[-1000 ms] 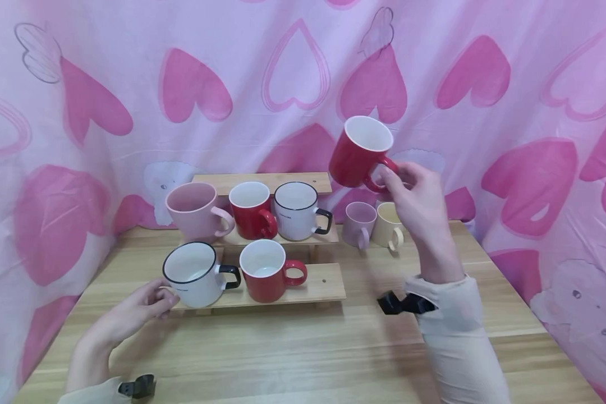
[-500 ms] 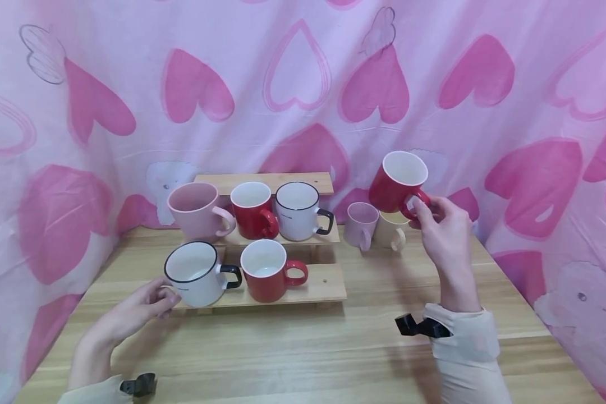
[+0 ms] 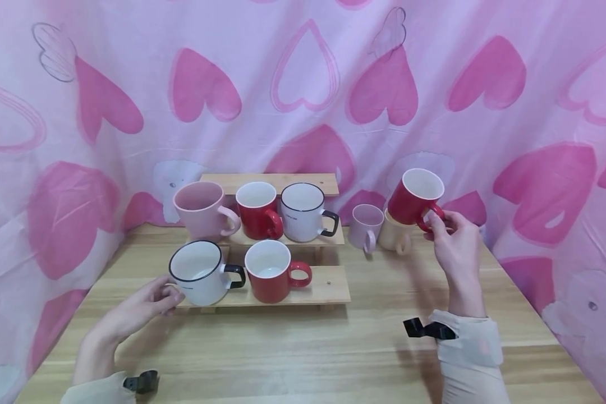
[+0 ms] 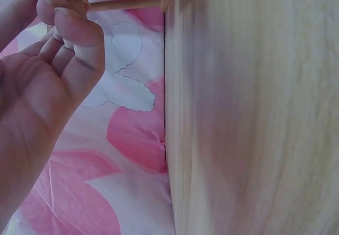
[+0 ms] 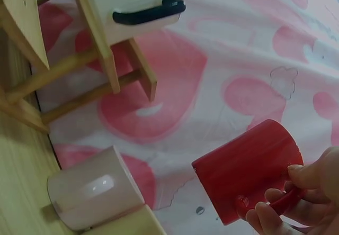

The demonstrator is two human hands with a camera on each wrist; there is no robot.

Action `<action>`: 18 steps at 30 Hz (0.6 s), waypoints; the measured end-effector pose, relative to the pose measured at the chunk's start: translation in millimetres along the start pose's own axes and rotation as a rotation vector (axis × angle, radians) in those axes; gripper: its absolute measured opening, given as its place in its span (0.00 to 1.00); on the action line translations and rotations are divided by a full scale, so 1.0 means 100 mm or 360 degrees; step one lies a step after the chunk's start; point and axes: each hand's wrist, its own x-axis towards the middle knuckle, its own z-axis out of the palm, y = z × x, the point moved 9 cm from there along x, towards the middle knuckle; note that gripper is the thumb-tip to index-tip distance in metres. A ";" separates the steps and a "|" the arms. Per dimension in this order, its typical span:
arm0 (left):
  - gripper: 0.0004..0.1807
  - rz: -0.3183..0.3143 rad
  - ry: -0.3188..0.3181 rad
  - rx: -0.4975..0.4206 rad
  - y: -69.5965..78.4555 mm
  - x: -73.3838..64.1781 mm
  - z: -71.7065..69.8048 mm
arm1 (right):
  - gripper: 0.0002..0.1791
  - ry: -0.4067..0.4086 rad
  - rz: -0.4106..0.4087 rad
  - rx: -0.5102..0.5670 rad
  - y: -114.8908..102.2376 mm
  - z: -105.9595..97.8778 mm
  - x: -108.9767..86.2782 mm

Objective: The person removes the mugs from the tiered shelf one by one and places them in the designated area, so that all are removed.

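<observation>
My right hand point(image 3: 457, 244) pinches the handle of a red mug point(image 3: 408, 203), white inside, held tilted in the air at the right. Behind and below that mug, a yellow mug point(image 3: 391, 238) is partly hidden, beside a small lilac mug point(image 3: 366, 227) on the table. At the left, my left hand point(image 3: 138, 308) grips the end of the lower shelf of a wooden rack point(image 3: 333, 285) with curled fingers. Right by it on that shelf is a white mug with a black rim point(image 3: 197, 275), then another red mug point(image 3: 269, 275).
On the rack's middle shelf stand a pink mug point(image 3: 199, 216), a red mug point(image 3: 255, 213) and a black-handled white mug point(image 3: 303, 216). The rack's top shelf point(image 3: 272, 182) bears no mug. A pink heart-patterned curtain point(image 3: 303, 84) hangs behind the wooden table point(image 3: 283, 359).
My right hand has carried the red mug to the right and down, from above the rack's right end to over the yellow mug. The left hand keeps its place on the rack.
</observation>
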 end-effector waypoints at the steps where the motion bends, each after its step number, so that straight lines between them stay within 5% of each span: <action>1: 0.12 0.0002 -0.0006 -0.0001 0.00 0.00 0.00 | 0.22 0.0000 0.0015 -0.0008 0.02 0.00 0.01; 18: 0.14 -0.0031 -0.0017 0.0042 -0.01 -0.01 -0.01 | 0.22 0.0202 0.0084 -0.0095 0.39 -0.18 0.23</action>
